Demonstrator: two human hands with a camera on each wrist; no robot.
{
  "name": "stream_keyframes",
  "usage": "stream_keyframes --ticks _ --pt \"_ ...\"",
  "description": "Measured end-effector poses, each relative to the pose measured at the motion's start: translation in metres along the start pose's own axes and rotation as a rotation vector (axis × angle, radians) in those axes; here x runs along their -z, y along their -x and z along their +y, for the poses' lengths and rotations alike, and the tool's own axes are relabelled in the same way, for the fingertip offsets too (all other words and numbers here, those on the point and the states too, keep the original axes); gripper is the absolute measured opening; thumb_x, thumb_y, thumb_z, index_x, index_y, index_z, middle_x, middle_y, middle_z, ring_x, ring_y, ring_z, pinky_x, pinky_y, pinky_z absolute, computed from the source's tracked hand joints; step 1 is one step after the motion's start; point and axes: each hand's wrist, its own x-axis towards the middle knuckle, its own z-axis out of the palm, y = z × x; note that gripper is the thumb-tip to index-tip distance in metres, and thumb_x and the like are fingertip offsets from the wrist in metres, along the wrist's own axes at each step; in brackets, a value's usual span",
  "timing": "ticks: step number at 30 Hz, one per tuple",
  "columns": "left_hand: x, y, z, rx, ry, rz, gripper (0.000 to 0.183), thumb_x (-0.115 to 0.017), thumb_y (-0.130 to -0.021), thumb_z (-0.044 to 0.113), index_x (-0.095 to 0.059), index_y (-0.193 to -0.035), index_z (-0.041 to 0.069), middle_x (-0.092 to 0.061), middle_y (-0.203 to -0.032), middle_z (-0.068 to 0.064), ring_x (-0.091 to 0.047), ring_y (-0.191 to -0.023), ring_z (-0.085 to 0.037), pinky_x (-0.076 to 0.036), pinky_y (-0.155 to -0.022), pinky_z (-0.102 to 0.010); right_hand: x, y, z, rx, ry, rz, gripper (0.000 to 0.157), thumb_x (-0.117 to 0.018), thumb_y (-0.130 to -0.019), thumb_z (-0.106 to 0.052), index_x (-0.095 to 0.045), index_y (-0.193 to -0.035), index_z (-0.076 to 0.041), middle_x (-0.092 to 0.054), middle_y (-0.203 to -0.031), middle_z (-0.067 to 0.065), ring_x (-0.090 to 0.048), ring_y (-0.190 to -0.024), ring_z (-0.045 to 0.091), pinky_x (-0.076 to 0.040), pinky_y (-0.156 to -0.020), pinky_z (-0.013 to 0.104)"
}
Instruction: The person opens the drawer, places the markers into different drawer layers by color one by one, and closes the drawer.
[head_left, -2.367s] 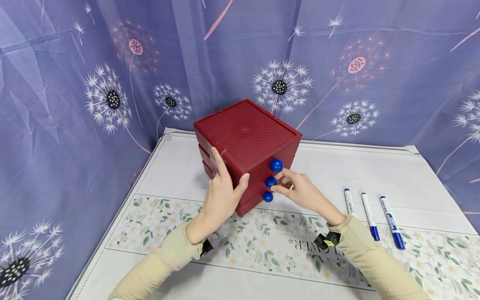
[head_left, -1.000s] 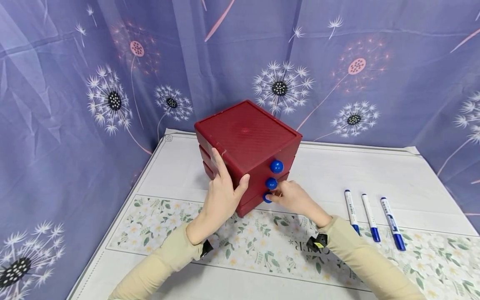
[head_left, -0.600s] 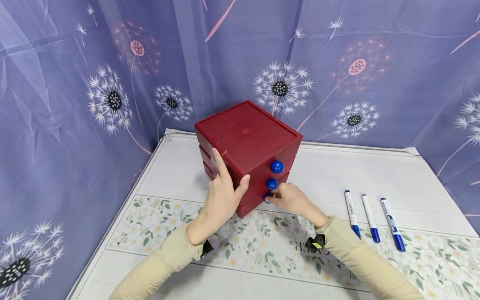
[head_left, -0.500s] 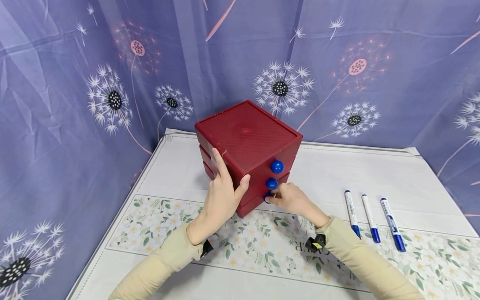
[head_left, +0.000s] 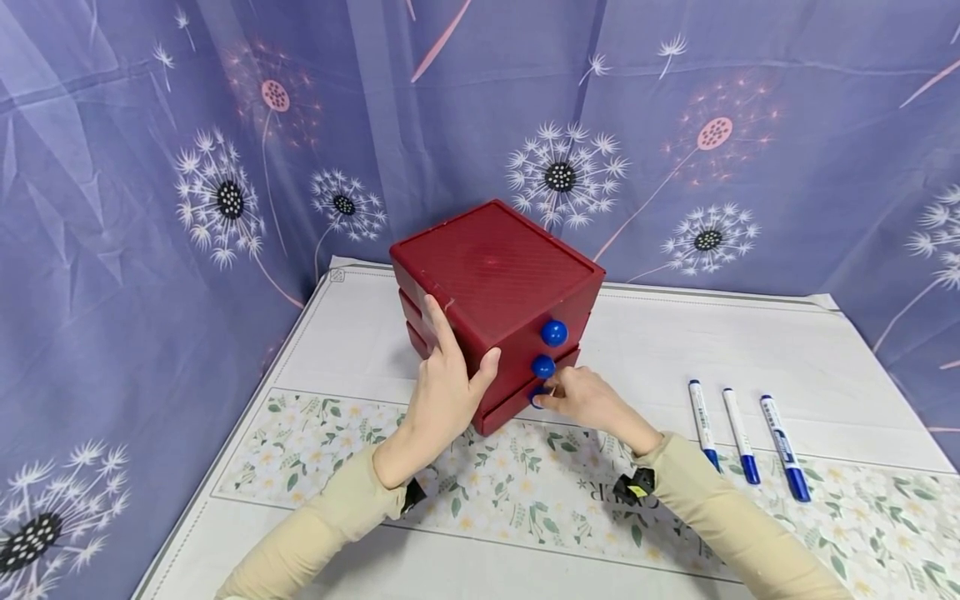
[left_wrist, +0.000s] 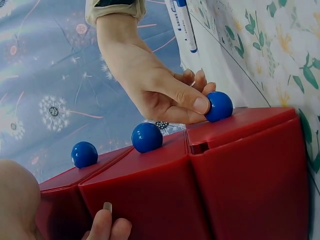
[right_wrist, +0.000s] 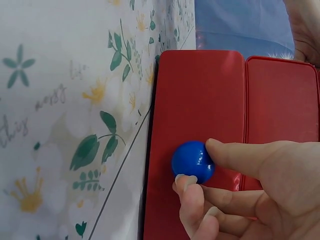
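A red three-drawer cabinet (head_left: 498,275) stands at an angle on the table, each drawer front bearing a round blue knob. My right hand (head_left: 588,400) pinches the bottom knob (right_wrist: 192,161) between thumb and fingers. The bottom drawer (left_wrist: 250,125) juts slightly forward of the one above it. Above the right hand are the middle knob (head_left: 543,367) and the top knob (head_left: 553,333), both untouched. My left hand (head_left: 442,392) rests against the cabinet's left side near the front corner, index finger straight and thumb spread; some of its fingers are hidden in the head view.
To the right on the table lie three white markers with blue caps, the left marker (head_left: 702,425), the middle marker (head_left: 741,435) and the right marker (head_left: 784,447). A floral-printed cloth (head_left: 510,508) covers the table. Behind hangs a purple dandelion curtain (head_left: 465,125).
My right hand has gone down from the middle knob to the bottom knob and grasped it. The bottom drawer has come out slightly. My left hand has stayed in place.
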Motion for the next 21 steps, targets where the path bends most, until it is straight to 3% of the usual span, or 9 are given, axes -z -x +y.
stream_keyframes --ticks 10,21 --pt "-0.0002 -0.0002 -0.0012 0.004 0.004 0.005 0.100 -0.055 -0.095 0.046 0.015 -0.153 0.003 -0.060 -0.076 -0.017 -0.068 -0.062 -0.032 -0.060 -0.065 -0.039 0.0026 0.0019 0.0014 -0.002 -0.001 -0.015 0.018 -0.069 -0.089 -0.024 -0.066 -0.078 -0.011 -0.057 -0.059 -0.002 -0.047 -0.051 0.009 -0.035 -0.050 0.022" --pt "-0.0006 -0.0008 -0.0001 0.011 0.004 0.004 0.100 -0.055 -0.095 0.046 0.014 -0.153 0.004 -0.060 -0.077 -0.018 -0.069 -0.065 -0.034 -0.060 -0.067 -0.042 0.0048 0.0040 0.0008 0.010 0.006 -0.023 0.015 -0.070 -0.088 -0.021 -0.067 -0.078 -0.009 -0.060 -0.062 -0.001 -0.049 -0.053 0.008 -0.037 -0.050 0.022"
